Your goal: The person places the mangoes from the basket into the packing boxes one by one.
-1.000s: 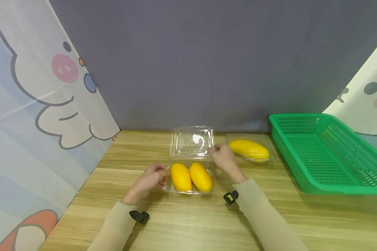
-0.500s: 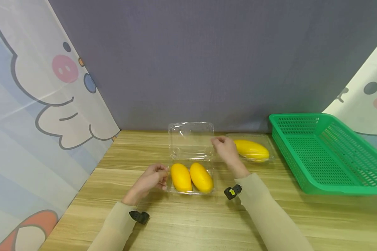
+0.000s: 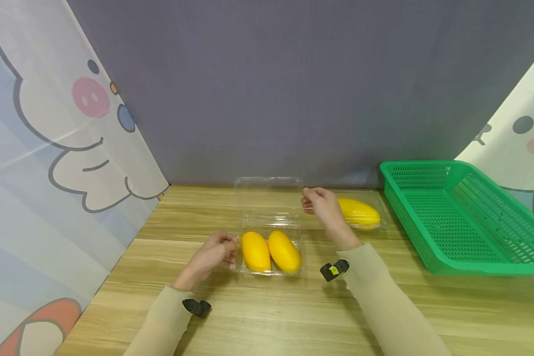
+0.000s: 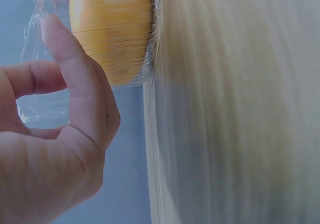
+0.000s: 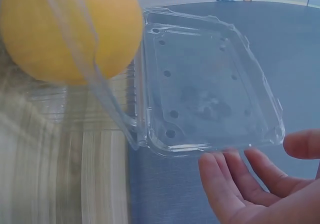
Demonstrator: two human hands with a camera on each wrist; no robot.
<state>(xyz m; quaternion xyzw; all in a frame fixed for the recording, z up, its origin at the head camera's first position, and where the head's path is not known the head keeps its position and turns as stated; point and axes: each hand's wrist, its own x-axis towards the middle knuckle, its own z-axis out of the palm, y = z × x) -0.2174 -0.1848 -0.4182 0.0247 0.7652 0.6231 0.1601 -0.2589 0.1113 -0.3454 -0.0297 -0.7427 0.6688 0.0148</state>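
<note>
A hinged clear plastic container (image 3: pixel 265 273) holds two yellow mangoes (image 3: pixel 255 251) side by side. Its lid (image 3: pixel 267 195) stands raised at the back; the right wrist view shows small round holes in this lid (image 5: pixel 200 84). My left hand (image 3: pixel 215 252) pinches the container's left rim, its index fingertip at the plastic edge in the left wrist view. At the lid's right edge, my right hand (image 3: pixel 322 205) holds the corner, with the thumb (image 5: pixel 302 144) at one side of it and curled fingers (image 5: pixel 212 171) along the other.
To the right, another clear container (image 3: pixel 378 198) with a yellow mango (image 3: pixel 360 213) inside is partly covered by my right hand. A green basket (image 3: pixel 436 257) stands farther right. A grey partition (image 3: pixel 267 99) rises behind the wooden table (image 3: pixel 258 316).
The lid has swung up from lying back on the table and now tilts towards me. My right hand has risen with it, moving slightly back and right. My left hand has stayed at the rim.
</note>
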